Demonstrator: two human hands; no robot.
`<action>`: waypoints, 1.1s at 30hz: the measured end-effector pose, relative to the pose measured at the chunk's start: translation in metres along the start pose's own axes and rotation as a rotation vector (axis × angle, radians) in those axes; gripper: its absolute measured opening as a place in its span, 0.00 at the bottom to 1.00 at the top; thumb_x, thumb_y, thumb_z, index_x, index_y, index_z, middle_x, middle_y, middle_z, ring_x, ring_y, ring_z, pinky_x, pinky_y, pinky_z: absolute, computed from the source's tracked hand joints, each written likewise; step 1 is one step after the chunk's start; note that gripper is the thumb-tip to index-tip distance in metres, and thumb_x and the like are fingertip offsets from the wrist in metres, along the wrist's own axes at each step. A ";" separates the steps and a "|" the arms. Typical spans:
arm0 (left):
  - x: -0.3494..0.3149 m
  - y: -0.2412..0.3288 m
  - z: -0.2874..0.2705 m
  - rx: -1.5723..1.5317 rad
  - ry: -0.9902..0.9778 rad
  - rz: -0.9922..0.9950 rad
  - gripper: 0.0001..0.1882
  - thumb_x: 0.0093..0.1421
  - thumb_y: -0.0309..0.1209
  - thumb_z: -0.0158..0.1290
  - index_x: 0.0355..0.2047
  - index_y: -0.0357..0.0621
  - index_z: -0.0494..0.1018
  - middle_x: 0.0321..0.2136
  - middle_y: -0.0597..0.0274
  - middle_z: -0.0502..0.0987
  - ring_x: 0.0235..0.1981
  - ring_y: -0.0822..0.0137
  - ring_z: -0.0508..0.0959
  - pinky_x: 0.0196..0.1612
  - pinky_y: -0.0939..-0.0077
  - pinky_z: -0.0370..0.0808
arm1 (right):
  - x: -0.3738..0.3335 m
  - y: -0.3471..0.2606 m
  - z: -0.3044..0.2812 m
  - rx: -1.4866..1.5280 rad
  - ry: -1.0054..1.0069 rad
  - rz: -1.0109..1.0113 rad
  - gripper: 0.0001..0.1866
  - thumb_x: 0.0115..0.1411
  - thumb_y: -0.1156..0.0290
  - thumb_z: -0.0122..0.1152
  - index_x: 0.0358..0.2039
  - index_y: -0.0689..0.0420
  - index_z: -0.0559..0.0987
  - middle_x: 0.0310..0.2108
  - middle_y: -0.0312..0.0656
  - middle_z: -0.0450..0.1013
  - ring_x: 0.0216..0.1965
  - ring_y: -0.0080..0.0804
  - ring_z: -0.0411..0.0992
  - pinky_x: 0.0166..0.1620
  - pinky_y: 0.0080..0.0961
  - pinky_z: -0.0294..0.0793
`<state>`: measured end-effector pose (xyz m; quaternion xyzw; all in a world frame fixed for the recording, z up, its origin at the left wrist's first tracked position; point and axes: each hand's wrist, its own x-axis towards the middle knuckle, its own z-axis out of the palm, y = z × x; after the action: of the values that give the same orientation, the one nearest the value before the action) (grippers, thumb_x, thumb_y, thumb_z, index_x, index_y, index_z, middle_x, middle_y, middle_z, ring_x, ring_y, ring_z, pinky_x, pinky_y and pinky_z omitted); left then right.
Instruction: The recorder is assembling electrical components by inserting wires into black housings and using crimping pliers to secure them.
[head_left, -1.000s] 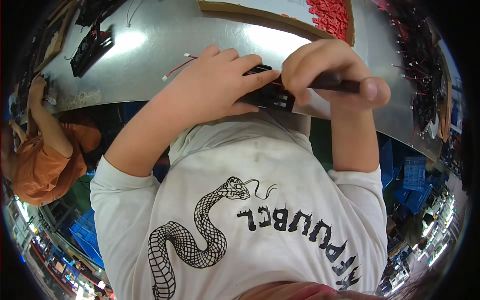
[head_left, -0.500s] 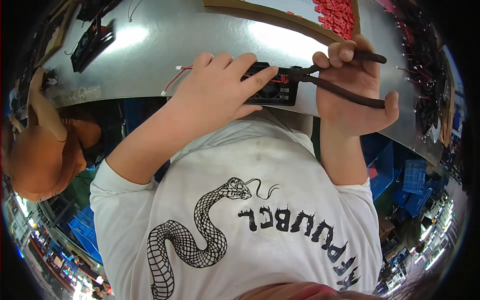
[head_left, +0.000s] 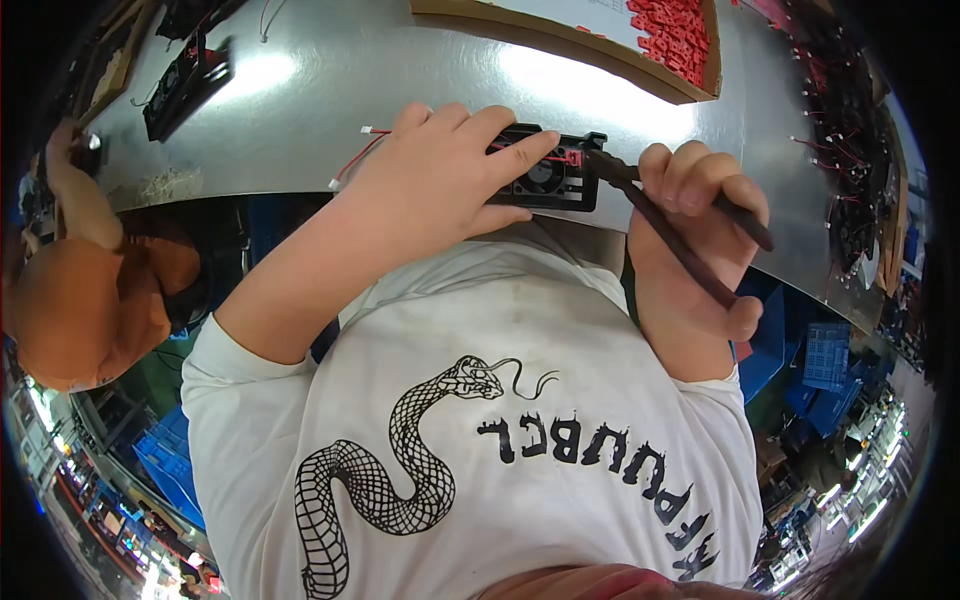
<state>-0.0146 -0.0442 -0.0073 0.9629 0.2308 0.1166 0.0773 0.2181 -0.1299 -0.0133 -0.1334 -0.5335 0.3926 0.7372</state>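
Note:
A black fan assembly (head_left: 548, 178) lies on the metal table close to my body, with a small red part (head_left: 573, 158) near its right end. My left hand (head_left: 445, 175) lies over the assembly's left half and holds it, hiding much of it. Red wires with white connectors (head_left: 365, 155) stick out to the left from under that hand. In my right hand (head_left: 700, 190) is a pair of pliers (head_left: 680, 245) with dark handles. Their jaws meet the assembly's right end, just beside the red part; whether they grip anything I cannot tell.
A cardboard tray (head_left: 540, 30) of small red parts (head_left: 672, 40) sits at the far side. Another black fan unit (head_left: 188, 88) lies far left. Many wired black units (head_left: 855, 200) line the right edge. A co-worker in orange (head_left: 85, 300) sits at left.
My right hand has tilted the pliers so the handles swing down toward me. The jaws have shifted slightly off the red part to the right. My left hand has barely moved.

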 end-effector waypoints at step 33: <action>-0.025 -0.191 -0.071 0.866 0.111 -0.905 0.41 0.68 0.55 0.49 0.74 0.49 0.54 0.71 0.45 0.57 0.69 0.40 0.60 0.68 0.49 0.60 | 0.051 -0.081 -0.138 -1.536 -0.341 0.324 0.36 0.52 0.51 0.73 0.60 0.50 0.74 0.64 0.46 0.66 0.64 0.50 0.63 0.66 0.50 0.61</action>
<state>-0.1365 0.1194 0.0174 0.7062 0.6456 0.0180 -0.2899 0.3832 -0.1157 0.0169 -0.6172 -0.7339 0.0328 0.2817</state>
